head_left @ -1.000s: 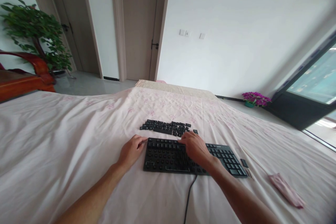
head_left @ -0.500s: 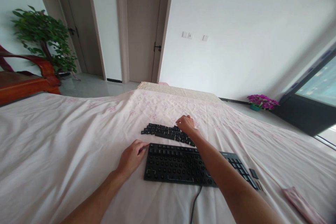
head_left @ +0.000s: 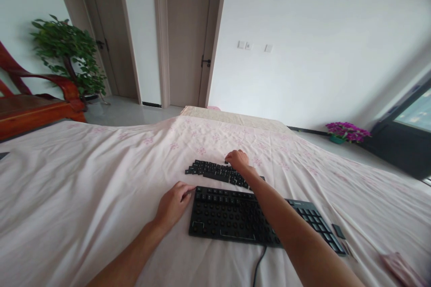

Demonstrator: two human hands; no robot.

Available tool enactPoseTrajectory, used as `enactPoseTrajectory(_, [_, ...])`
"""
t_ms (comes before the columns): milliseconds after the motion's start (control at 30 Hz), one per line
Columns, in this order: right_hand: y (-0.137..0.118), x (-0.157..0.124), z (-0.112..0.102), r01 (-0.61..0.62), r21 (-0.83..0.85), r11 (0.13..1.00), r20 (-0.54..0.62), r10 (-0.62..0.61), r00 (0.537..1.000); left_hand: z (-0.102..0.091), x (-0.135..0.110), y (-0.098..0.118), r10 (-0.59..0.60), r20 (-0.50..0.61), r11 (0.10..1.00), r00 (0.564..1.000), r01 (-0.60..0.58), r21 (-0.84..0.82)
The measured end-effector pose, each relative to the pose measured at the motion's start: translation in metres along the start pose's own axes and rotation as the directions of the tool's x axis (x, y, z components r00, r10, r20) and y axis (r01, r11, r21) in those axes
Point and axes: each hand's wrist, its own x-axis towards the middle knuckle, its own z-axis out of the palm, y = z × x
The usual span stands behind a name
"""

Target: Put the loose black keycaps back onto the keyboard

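Observation:
A black keyboard lies on a pale pink floral sheet, most of its main keys stripped off. Several loose black keycaps lie in a cluster just beyond it. My left hand rests curled against the keyboard's left edge, fingertips touching the frame. My right hand reaches over the keyboard to the right end of the keycap cluster, fingers pinched down on a keycap there. The right forearm hides part of the keyboard's middle.
A keyboard cable trails toward me. A loose dark piece lies right of the keyboard, a pink cloth at the lower right. Beyond the bed are a wooden chair, a green plant, doors and purple flowers.
My right hand left the keyboard's upper row and stretched out to the loose keycaps. The left hand stayed at the keyboard's left edge. The view drifted slightly.

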Motion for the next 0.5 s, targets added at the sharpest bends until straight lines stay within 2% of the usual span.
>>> enactPoseTrajectory(200, [-0.002, -0.002, -0.002, 0.073, -0.045, 0.996, 0.011, -0.072, 0.997, 0.001, 0.0, -0.001, 0.013, -0.016, 1.0, 1.0, -0.014, -0.009])
enactPoseTrajectory(367, [-0.006, 0.002, -0.004, 0.085, -0.053, 0.995, 0.02, -0.084, 0.996, 0.001, 0.0, -0.002, 0.017, -0.016, 1.0, 1.0, -0.017, -0.004])
enactPoseTrajectory(500, [-0.008, -0.008, -0.014, 0.114, -0.021, 0.993, -0.021, -0.114, 0.993, 0.003, 0.0, -0.004, 0.029, -0.013, 1.0, 0.999, -0.029, 0.005])
